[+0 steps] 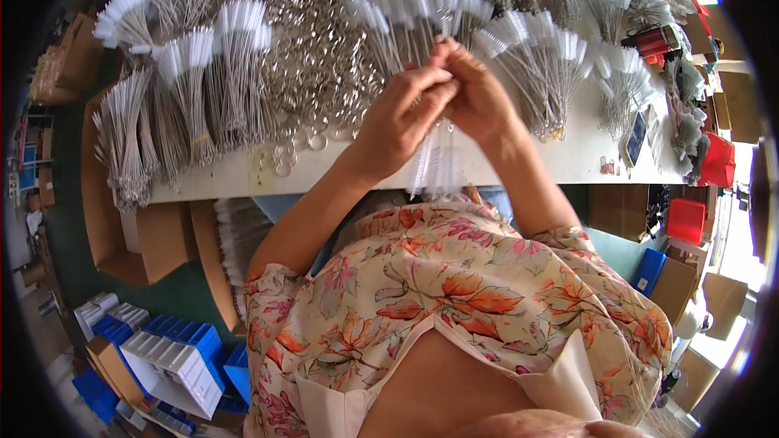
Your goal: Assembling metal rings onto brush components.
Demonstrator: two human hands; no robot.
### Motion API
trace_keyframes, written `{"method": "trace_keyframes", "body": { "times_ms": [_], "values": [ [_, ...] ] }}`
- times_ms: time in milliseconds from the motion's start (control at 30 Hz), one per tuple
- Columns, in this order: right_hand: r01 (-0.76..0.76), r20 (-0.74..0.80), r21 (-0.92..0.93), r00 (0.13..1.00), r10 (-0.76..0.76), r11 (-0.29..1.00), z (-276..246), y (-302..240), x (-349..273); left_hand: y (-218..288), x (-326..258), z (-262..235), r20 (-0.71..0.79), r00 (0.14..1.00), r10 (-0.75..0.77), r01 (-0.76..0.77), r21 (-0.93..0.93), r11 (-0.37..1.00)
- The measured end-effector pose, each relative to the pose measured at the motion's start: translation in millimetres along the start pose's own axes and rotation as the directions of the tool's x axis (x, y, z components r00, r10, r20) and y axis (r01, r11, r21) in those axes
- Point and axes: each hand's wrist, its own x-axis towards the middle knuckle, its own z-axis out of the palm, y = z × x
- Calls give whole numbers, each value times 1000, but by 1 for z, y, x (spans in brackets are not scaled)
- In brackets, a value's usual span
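Note:
My left hand [402,122] and my right hand [480,96] meet over the table, both closed with the fingertips pinched together. From between them a few thin wire brushes [438,164] with white bristles hang toward my body, bristle ends lowest. The fingers cover their upper ends, and any small part pinched there is hidden. Just beyond the fingertips lies a fanned bunch of similar brushes [422,6]. A heap of shiny metal rings [316,61] spreads to the left of my left hand.
Bundled brushes [187,73] fill the table's left side; more bundles [540,61] lie at the right. A dark flat device [635,138] rests near the right end of the white table [580,164]. Cardboard boxes [166,235] and blue and white bins [174,361] stand below left.

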Motion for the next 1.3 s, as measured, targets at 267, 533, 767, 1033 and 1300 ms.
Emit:
{"method": "trace_keyframes", "body": {
  "times_ms": [267,533,767,1033,1300],
  "values": [
    [213,-106,-550,941,321,-807,-4,-59,-53,13,-76,-3,209,941,-265,313,-249,916],
    [242,211,-967,936,280,-80,-19,2,-58,27,-79,-8,143,927,-346,372,-237,897],
    [-227,-40,-928,850,525,297,8,-19,-54,2,-38,-53,206,969,-136,137,11,990],
    [343,307,-838,939,155,-424,-26,1,-64,-125,-7,-110,504,839,-203,-13,392,920],
    [334,303,-905,941,-152,262,30,-2,-24,-87,-7,-98,144,769,-623,637,-257,727]
  ]
}}
